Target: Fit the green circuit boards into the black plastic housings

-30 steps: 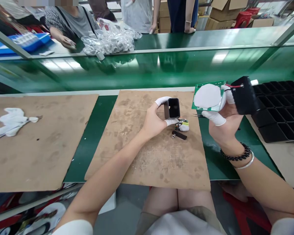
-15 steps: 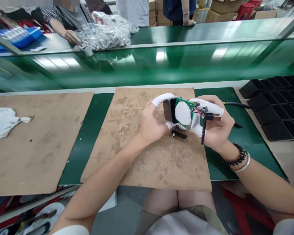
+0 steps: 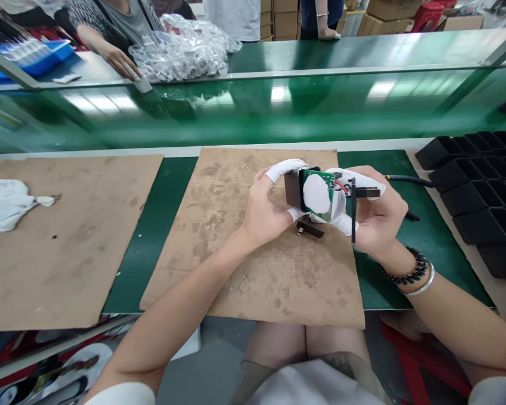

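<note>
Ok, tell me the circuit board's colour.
The circuit board is green; it shows best in the head view.

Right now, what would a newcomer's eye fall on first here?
Probably the green circuit board with its round white patch, right of centre: the right hand holds it at the mouth of a dark box gripped by the left hand. Next would likely come the rows of black open-topped boxes at the right edge, then the shiny heap of clear plastic across the partition, upper left.
</note>
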A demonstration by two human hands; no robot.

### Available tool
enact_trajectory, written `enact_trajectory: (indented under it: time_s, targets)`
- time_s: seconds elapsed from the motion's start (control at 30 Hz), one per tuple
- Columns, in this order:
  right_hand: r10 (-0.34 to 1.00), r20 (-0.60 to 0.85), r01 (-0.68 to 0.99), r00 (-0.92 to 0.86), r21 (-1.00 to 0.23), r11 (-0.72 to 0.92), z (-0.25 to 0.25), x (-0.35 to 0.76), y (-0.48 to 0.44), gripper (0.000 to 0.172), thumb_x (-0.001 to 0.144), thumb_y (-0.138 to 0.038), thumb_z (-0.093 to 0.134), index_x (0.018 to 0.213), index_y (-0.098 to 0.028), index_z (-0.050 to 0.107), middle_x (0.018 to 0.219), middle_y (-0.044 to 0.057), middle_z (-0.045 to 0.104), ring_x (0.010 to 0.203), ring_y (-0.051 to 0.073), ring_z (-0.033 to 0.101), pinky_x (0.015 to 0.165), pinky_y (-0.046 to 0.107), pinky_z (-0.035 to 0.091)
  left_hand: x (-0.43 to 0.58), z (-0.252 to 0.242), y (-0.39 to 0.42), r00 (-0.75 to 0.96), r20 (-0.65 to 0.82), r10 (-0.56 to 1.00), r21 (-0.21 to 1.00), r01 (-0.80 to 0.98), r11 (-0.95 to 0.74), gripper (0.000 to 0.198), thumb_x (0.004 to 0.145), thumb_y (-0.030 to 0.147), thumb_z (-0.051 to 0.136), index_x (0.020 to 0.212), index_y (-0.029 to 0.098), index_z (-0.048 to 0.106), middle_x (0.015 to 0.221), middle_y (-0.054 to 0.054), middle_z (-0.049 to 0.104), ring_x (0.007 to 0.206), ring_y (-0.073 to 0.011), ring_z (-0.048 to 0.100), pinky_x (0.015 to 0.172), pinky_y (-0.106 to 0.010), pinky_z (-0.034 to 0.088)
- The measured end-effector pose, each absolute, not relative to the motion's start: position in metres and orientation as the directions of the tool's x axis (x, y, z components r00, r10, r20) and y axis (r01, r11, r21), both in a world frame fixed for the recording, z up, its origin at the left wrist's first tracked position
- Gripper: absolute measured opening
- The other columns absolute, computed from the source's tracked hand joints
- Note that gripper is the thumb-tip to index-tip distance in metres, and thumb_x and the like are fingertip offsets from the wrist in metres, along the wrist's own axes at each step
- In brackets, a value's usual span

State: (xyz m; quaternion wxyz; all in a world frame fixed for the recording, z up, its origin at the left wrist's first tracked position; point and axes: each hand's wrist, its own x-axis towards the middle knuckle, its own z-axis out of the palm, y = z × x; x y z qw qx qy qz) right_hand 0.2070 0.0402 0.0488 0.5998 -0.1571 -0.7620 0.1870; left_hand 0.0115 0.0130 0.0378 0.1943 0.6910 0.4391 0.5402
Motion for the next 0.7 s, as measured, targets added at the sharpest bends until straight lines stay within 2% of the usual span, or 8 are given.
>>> enact_trajectory:
  time_s: [0.17,0.37,0.7]
  targets:
    - [0.494,0.836,-0.021,-0.238,-0.513,0.858,0.0468,0.2061,0.0389,0.065,0.069,-0.008,0.078,0.129,-0.031,0.073,0.118,0.004,0.076,0.098,0.026,0.072,0.085,0.04,0.058,0.0106,0.0337,0.0144,0.03,0.588,0.809,0.738,0.39,-0.551,0.06,0.068,0.016,0.081,0.124,0.027,0.064,0.13,-0.006,0.072,0.124,-0.0314,0.065,0.114,-0.052,0.049]
    - [0.562,0.804,-0.032,-0.196,-0.578,0.815,0.0464,0.206,0.0399,0.046,0.073,-0.018,0.084,0.117,-0.029,0.076,0.104,0.003,0.076,0.086,0.022,0.068,0.077,0.037,0.057,0.0096,0.0286,0.0171,0.02,0.559,0.829,0.758,0.393,-0.52,0.062,0.07,0.026,0.087,0.127,0.026,0.062,0.132,-0.007,0.071,0.126,-0.0321,0.063,0.115,-0.053,0.048]
    - [0.574,0.782,0.033,-0.243,-0.585,0.81,0.042,0.2075,0.0423,0.043,0.075,-0.028,0.086,0.116,-0.031,0.074,0.092,0.003,0.072,0.081,0.023,0.065,0.075,0.04,0.055,0.0099,0.0333,0.0163,0.041,0.571,0.82,0.746,0.389,-0.54,0.058,0.07,0.02,0.085,0.123,0.029,0.064,0.129,-0.005,0.073,0.125,-0.0312,0.065,0.116,-0.054,0.048]
